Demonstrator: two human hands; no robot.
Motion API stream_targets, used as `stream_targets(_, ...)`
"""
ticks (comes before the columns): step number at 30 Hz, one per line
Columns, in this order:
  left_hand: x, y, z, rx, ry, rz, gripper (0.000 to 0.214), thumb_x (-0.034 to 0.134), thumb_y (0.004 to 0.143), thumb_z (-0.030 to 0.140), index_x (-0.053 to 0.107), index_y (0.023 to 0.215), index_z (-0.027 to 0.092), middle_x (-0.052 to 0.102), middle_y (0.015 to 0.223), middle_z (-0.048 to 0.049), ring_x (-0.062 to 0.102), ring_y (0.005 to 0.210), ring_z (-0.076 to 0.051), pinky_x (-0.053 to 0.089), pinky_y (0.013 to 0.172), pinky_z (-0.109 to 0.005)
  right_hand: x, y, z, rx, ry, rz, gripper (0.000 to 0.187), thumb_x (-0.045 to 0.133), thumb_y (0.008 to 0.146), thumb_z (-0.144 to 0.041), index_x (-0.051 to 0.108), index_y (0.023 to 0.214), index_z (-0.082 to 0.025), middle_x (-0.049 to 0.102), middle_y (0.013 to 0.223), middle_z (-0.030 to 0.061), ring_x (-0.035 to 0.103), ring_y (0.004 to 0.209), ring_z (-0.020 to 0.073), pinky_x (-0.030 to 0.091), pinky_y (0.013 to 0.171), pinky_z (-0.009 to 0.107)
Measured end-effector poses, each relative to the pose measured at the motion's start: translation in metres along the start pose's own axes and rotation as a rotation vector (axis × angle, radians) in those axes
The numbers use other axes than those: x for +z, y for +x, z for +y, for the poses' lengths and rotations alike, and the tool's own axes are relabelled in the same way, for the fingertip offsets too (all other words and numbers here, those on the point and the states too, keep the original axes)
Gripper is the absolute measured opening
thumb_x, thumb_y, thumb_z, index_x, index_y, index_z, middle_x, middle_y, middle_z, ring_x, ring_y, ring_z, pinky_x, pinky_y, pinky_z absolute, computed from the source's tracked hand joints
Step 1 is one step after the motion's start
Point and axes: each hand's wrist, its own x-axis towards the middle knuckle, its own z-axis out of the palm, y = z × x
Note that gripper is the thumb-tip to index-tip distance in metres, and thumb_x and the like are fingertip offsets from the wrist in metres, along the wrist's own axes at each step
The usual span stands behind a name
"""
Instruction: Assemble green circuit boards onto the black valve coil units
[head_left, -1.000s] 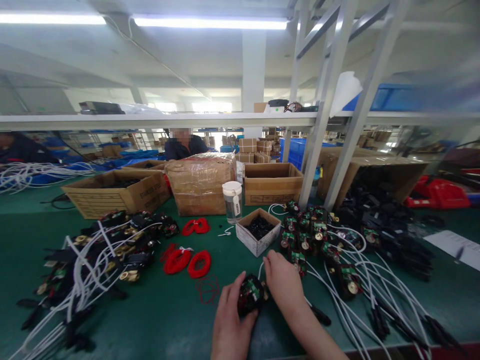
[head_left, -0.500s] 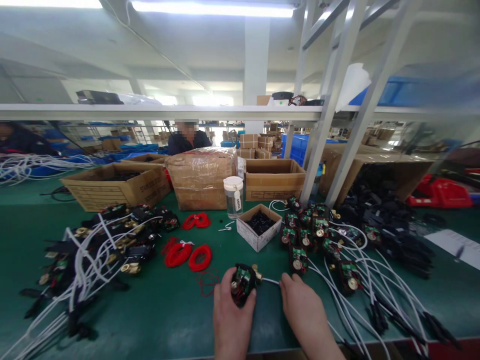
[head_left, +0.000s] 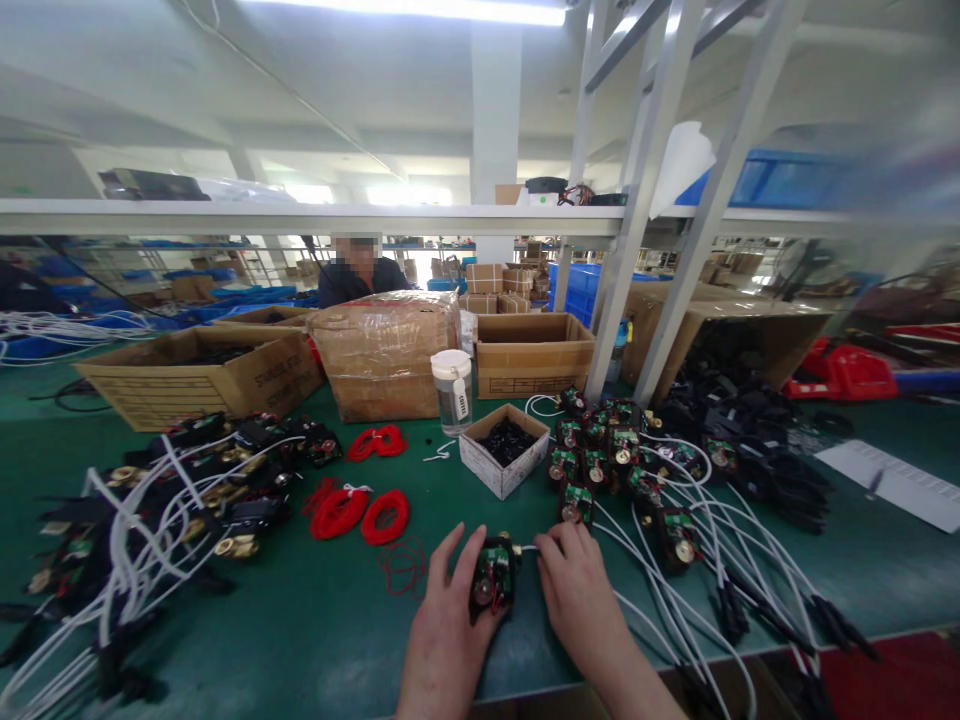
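At lower centre of the frame, the left hand (head_left: 442,640) clasped the small black module with a green circuit board and brass fitting (head_left: 491,582), thumb and palm clamped on it and forefinger splayed upward. Half a second earlier the right hand (head_left: 581,600) sat apart; now it had closed in, fingers curled against the module's right side at its thin white lead (head_left: 527,548), though whether they pinched it could not be told. Looped red wire coils (head_left: 360,512) lay upper left of the hands on the green table mat (head_left: 300,620).

Head-worn camera, facing forward and down, close above left hand (head_left: 442,635), right hand (head_left: 581,600), edges seemingly blurred
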Motion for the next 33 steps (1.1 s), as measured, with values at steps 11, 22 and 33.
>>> stream_targets(11,0.002,0.007,-0.001,0.075,-0.062,-0.04,0.076,0.071,0.078,0.015,0.042,0.147,0.03,0.05,0.152,-0.0059,0.05,0.142,-0.027,0.045,0.118,-0.047,-0.007,0.034,-0.003,-0.091,0.282,-0.257,0.066,0.055,0.078,-0.003,0.058,0.138,-0.03,0.058,0.114,0.0056,0.055,0.106,0.0242,0.041,0.098,0.037)
stream_targets(22,-0.001,0.011,0.032,-0.067,-0.198,0.011,0.063,0.07,0.073,0.014,0.056,0.135,0.022,0.056,0.14,-0.0081,0.056,0.131,-0.025,0.044,0.117,-0.041,0.004,0.038,-0.002,-0.065,0.431,-0.25,0.065,0.048,0.078,0.002,0.056,0.137,-0.025,0.059,0.118,0.0068,0.062,0.109,0.02,0.046,0.099,0.03)
stream_targets(33,0.0,0.003,0.022,-0.067,-0.289,-0.034,0.073,0.074,0.073,0.012,0.053,0.142,0.024,0.052,0.151,-0.0087,0.049,0.141,-0.026,0.038,0.123,-0.045,0.006,0.042,0.008,-0.125,0.468,-0.279,0.064,0.045,0.077,0.003,0.059,0.135,-0.022,0.065,0.118,0.0077,0.064,0.11,0.0198,0.048,0.101,0.033)
